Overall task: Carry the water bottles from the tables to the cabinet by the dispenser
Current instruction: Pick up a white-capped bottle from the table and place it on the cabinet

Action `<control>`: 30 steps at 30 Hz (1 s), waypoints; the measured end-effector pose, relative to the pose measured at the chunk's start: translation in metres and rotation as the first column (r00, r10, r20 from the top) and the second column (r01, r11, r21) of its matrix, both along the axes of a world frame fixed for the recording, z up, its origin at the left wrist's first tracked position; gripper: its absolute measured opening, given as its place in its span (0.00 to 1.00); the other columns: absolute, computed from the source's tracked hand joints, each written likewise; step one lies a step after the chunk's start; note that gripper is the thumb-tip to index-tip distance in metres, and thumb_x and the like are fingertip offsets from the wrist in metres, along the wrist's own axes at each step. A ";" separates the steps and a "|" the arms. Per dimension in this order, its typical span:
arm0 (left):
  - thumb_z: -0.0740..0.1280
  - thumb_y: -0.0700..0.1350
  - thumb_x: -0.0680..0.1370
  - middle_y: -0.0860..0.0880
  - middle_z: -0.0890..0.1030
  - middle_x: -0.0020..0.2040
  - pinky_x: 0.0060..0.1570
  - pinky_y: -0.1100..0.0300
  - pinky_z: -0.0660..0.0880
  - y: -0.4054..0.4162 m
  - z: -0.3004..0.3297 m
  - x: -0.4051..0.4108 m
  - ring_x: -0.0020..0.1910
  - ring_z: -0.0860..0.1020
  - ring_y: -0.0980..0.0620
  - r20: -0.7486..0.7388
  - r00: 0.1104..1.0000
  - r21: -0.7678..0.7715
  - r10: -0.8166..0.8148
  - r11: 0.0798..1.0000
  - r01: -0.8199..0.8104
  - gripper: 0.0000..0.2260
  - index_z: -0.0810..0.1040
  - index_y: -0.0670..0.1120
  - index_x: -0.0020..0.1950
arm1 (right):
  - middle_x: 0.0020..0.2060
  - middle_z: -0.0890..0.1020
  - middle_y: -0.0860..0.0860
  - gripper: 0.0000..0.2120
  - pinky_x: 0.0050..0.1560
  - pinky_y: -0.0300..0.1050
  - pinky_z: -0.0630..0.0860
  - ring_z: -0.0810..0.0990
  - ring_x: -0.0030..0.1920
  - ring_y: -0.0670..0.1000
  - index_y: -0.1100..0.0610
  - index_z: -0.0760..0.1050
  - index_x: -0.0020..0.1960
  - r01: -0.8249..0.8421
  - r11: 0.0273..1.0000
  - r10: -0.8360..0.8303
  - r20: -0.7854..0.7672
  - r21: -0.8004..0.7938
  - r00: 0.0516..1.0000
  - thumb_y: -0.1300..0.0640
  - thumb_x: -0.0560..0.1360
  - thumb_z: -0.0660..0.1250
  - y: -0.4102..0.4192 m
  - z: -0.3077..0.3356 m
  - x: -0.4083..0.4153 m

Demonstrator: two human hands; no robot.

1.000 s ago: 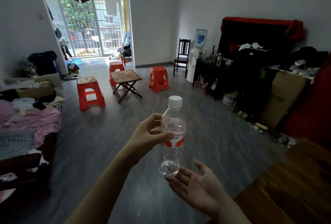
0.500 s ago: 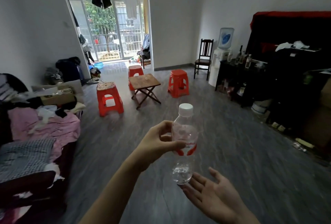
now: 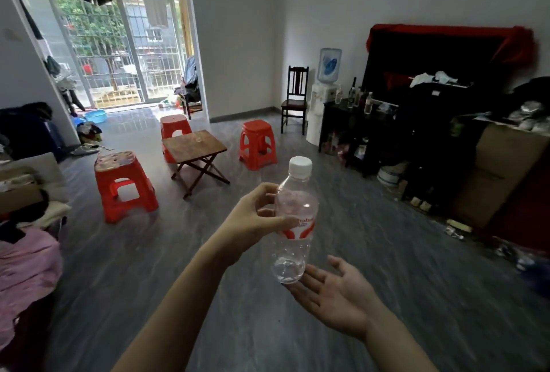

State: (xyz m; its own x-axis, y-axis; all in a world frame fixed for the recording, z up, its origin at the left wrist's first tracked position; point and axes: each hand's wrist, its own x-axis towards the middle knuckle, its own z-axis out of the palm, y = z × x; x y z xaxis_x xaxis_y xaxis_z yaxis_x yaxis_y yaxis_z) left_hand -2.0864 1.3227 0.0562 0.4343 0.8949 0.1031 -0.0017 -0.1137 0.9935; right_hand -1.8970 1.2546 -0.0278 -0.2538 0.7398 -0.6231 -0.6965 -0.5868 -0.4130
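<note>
A clear plastic water bottle (image 3: pixel 294 223) with a white cap and a red-and-white label stands upright in the air before me, nearly empty. My left hand (image 3: pixel 256 220) grips it around the middle, thumb across the label. Palm up and fingers spread, my right hand (image 3: pixel 333 291) lies just under the bottle's base; I cannot tell if it touches. Far right stands the water dispenser (image 3: pixel 326 95) with its blue jug. Beside it is the dark cabinet (image 3: pixel 342 121), with several bottles (image 3: pixel 368 103) on top.
A small wooden folding table (image 3: pixel 195 145) stands mid-room among three red plastic stools (image 3: pixel 126 187). A dark wooden chair (image 3: pixel 296 98) sits left of the dispenser. Cardboard boxes (image 3: pixel 500 169) and clutter line the right wall; a clothes-covered sofa (image 3: pixel 23 252) fills the left.
The view has swung back to the right, so the room shifts left in the frame. My left hand still holds the bottle upright with my right palm under it.
</note>
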 end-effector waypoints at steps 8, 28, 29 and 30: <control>0.77 0.44 0.66 0.47 0.84 0.57 0.52 0.53 0.83 0.103 0.001 0.018 0.54 0.85 0.47 -0.010 0.998 -0.003 -0.058 0.998 0.058 0.26 0.77 0.45 0.63 | 0.65 0.79 0.64 0.29 0.56 0.56 0.78 0.77 0.64 0.64 0.68 0.73 0.67 0.071 0.997 -0.071 0.040 -0.004 0.997 0.44 0.81 0.55 0.090 0.004 0.011; 0.74 0.44 0.69 0.51 0.85 0.56 0.49 0.61 0.82 0.433 0.004 0.211 0.54 0.84 0.51 -0.041 0.987 0.042 -0.155 0.987 0.157 0.20 0.78 0.49 0.61 | 0.61 0.81 0.63 0.27 0.55 0.56 0.77 0.81 0.56 0.63 0.67 0.74 0.66 0.198 0.980 -0.198 0.085 0.003 0.976 0.46 0.81 0.55 0.401 0.004 0.194; 0.74 0.44 0.69 0.52 0.85 0.56 0.49 0.62 0.82 0.448 0.004 0.216 0.55 0.84 0.52 -0.034 0.989 0.050 -0.144 0.988 0.146 0.20 0.78 0.50 0.61 | 0.61 0.81 0.63 0.28 0.54 0.56 0.77 0.80 0.57 0.63 0.67 0.74 0.66 0.176 0.984 -0.176 0.088 0.010 0.980 0.45 0.81 0.55 0.416 0.003 0.197; 0.74 0.45 0.69 0.52 0.85 0.56 0.49 0.62 0.82 0.464 0.003 0.220 0.54 0.84 0.52 -0.032 0.990 0.058 -0.135 0.989 0.137 0.20 0.79 0.50 0.60 | 0.62 0.81 0.64 0.28 0.53 0.56 0.77 0.80 0.57 0.63 0.67 0.74 0.66 0.163 0.986 -0.164 0.088 0.015 0.983 0.45 0.80 0.56 0.432 0.003 0.201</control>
